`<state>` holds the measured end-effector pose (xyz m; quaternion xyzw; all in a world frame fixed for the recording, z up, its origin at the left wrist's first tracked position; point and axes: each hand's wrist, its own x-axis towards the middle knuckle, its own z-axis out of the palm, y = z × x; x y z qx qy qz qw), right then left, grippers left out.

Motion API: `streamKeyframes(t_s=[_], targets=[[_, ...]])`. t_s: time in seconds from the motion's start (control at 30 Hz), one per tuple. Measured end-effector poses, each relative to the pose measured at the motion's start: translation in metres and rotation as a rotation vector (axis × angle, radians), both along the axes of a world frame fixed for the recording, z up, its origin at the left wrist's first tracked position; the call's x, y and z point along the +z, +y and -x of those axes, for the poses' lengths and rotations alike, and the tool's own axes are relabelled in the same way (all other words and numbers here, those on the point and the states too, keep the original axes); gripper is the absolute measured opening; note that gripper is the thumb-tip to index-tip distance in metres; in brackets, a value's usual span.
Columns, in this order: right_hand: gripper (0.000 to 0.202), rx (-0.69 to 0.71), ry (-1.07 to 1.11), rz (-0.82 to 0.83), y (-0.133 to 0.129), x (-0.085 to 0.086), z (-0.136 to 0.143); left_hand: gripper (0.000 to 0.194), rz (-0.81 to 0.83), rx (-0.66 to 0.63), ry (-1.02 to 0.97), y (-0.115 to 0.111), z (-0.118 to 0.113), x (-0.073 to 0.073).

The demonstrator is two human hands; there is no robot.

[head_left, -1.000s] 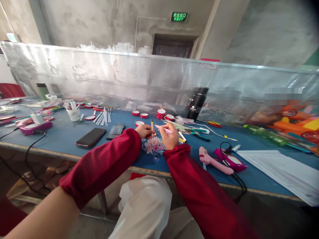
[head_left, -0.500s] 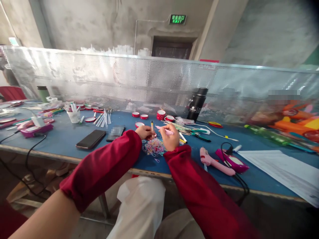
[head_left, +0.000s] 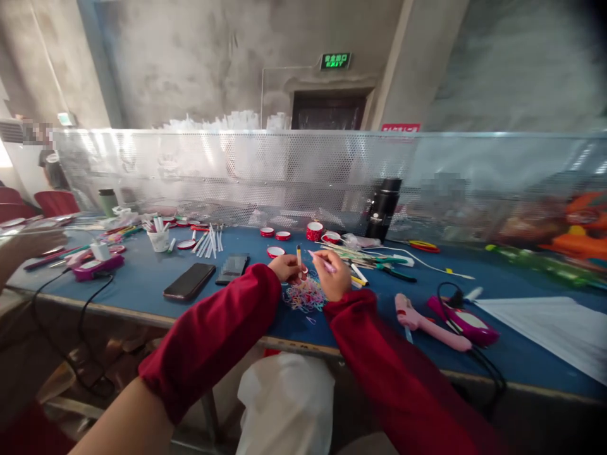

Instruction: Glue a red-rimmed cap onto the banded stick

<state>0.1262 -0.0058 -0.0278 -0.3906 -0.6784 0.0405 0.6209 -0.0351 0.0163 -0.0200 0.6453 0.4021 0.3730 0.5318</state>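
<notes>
My left hand (head_left: 285, 268) is closed in a pinch on a short thin stick (head_left: 299, 254), pale yellow with a dark tip, which it holds upright. A small pale round piece shows at those fingertips, too small to name. My right hand (head_left: 337, 277) is wrapped round a pink pen-like tool (head_left: 324, 261). Its tip points left at the stick, with a small gap between them. Just under both hands lies a tangled pile of thin multicoloured loops (head_left: 303, 296). One loose loop (head_left: 310, 320) sits nearer the table edge.
Two phones, one black (head_left: 190, 282), lie left. Red-rimmed tins (head_left: 314, 231), a black bottle (head_left: 383, 208) and pliers (head_left: 396, 272) stand or lie behind. At right are a pink glue gun (head_left: 429, 323), a purple device (head_left: 463, 321) and papers (head_left: 545, 328). A co-worker's blurred arm (head_left: 28, 249) reaches in at left.
The camera view has shifted, so the table appears lower and further right. The pink tool's tip is slightly further from the stick. A co-worker's arm has come in at left.
</notes>
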Motion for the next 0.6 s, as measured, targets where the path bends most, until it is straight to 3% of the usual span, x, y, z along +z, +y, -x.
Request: streamKeyframes(t_s=[0.17, 0.4, 0.6], targets=[[0.014, 0.002, 0.06, -0.005, 0.004, -0.006, 0.0, 0.035, -0.014, -0.024, 0.006, 0.002, 0.003, -0.003], [0.01, 0.011, 0.005, -0.022, 0.002, -0.007, 0.0, 0.041, -0.152, 0.068, 0.105, 0.011, 0.01, -0.009], [0.011, 0.02, 0.052, -0.012, -0.002, -0.004, 0.003, 0.039, -0.15, 0.046, 0.175, 0.011, 0.009, -0.009]])
